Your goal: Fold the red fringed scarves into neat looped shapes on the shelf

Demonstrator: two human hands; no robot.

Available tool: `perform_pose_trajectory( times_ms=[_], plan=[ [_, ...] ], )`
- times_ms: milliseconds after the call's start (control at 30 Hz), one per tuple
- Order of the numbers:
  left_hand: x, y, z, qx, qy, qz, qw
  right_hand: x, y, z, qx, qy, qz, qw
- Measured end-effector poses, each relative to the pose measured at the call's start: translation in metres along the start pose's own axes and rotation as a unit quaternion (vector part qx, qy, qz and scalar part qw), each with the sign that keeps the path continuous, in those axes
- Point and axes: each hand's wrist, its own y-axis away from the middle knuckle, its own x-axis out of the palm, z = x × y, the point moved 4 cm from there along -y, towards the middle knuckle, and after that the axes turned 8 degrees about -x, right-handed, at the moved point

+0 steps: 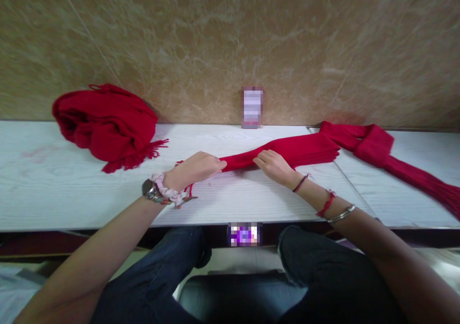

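A red scarf [305,149], folded lengthwise into a layered strip, lies across the white table in front of me. My left hand [199,168] is closed around its narrow left end, and a bit of red fringe shows beside that hand. Further right, my right hand [273,167] grips the strip's near edge with bent fingers. The fabric between both hands is gathered narrow, while right of my right hand it widens into stacked layers. Both sets of fingertips are partly hidden.
On the left, a bunched red scarf [108,125] with fringe rests against the marbled wall [201,51]. Another red scarf [377,144], loosely folded, trails to the right edge. A phone [252,107] leans on the wall behind the white table [230,204].
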Motion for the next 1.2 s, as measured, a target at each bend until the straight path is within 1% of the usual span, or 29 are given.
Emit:
perform_pose_trajectory(
  times_ms=[67,200,333,467,633,700,767,900,1000,1100,1200],
  plan=[
    [0.0,0.001,-0.002,0.007,-0.015,-0.007,1.0,0.0,0.0,0.0,-0.006,0.003,-0.001,1.0],
    [0.003,0.0,0.0,0.007,-0.034,0.001,0.999,0.002,0.0,0.001,-0.016,0.023,0.009,1.0],
    [0.003,0.0,0.002,0.006,-0.033,-0.001,0.999,0.003,0.001,0.0,-0.014,0.03,0.014,0.999],
    [0.003,0.003,0.003,0.019,-0.015,-0.017,1.0,0.004,0.005,-0.001,-0.013,0.012,0.005,1.0],
    [0.01,0.006,-0.009,0.072,-0.014,-0.023,0.997,0.002,0.012,0.002,-0.07,0.0,-0.002,0.998],
    [0.013,0.006,-0.015,0.082,-0.016,-0.023,0.996,0.002,0.015,0.003,-0.09,-0.003,-0.003,0.996],
    [0.015,0.007,-0.018,0.072,-0.015,-0.018,0.997,0.002,0.018,0.004,-0.099,-0.013,-0.002,0.995],
    [0.019,0.009,-0.019,0.056,0.002,0.003,0.998,0.005,0.024,0.001,-0.082,-0.035,-0.017,0.996],
    [0.023,0.011,-0.019,0.033,0.008,-0.003,0.999,0.005,0.023,0.001,-0.079,-0.027,-0.032,0.996],
    [0.027,0.011,-0.017,-0.024,0.032,-0.002,0.999,0.003,0.012,0.007,-0.081,-0.005,-0.031,0.996],
    [0.033,0.009,-0.008,-0.065,0.088,0.002,0.994,0.001,-0.005,0.016,-0.077,0.023,0.003,0.997]
  ],
)
